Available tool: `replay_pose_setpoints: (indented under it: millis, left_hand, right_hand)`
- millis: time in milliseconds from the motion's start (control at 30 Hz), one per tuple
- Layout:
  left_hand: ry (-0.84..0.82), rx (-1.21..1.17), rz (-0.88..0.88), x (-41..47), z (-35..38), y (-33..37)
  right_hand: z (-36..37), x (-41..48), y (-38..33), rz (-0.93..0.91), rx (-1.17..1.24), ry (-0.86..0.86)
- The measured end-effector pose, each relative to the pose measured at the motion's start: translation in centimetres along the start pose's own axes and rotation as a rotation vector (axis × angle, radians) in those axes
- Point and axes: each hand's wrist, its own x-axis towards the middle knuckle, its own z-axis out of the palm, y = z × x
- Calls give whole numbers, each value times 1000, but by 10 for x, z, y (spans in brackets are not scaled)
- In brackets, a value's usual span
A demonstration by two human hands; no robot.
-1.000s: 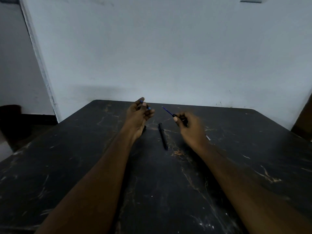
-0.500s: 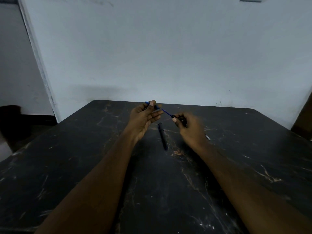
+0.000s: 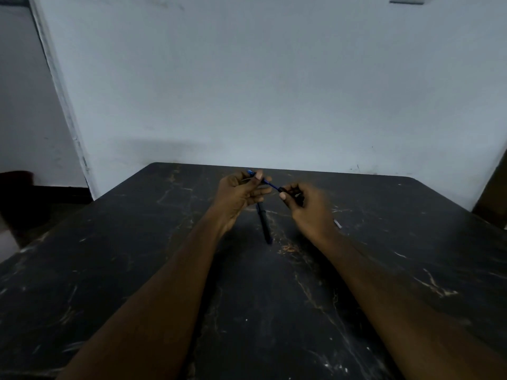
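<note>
Both my hands are raised over the far middle of a dark marbled table point(image 3: 137, 270). My left hand point(image 3: 241, 193) pinches a small blue pen piece point(image 3: 251, 173) between thumb and fingers. My right hand point(image 3: 307, 207) grips a black pen part point(image 3: 282, 190) from which a thin blue refill point(image 3: 270, 184) runs up-left into my left hand's fingers. A black pen barrel point(image 3: 264, 222) lies on the table below and between the hands, pointing toward me.
A small pale sliver point(image 3: 338, 223) lies on the table just right of my right wrist. A pale wall point(image 3: 274, 91) stands right behind the table's far edge. A dark opening shows at the far left, and a brown object at the right edge.
My hands have come together. The blue refill held by my right hand was apart from my left hand a second ago and now reaches into its fingers.
</note>
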Motion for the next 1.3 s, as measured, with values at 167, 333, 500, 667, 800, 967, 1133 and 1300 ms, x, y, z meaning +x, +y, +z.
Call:
replay_pose_setpoints:
  millis: [167, 333, 500, 667, 800, 967, 1133, 1300]
  left_hand:
    - [-26, 82, -29, -1, 7, -7]
    - [17, 115, -24, -1, 7, -6]
    - [15, 132, -20, -1, 8, -9]
    - [-11, 132, -11, -4, 10, -6]
    - [-37, 93, -14, -2, 9, -5]
    - [92, 20, -30, -1, 11, -6]
    - [139, 95, 0, 2, 8, -10]
    - [36, 18, 10, 0, 7, -7]
  right_hand:
    - [2, 0, -1, -36, -25, 5]
    - [-3, -1, -6, -98, -42, 58]
    - [-2, -1, -6, -83, -55, 72]
    - [0, 2, 1, -7, -43, 60]
    - [0, 2, 0, -15, -6, 67]
    - [0, 2, -3, -69, -4, 57]
    - [-1, 0, -5, -69, -8, 76]
    - [-2, -1, -5, 1, 9, 38]
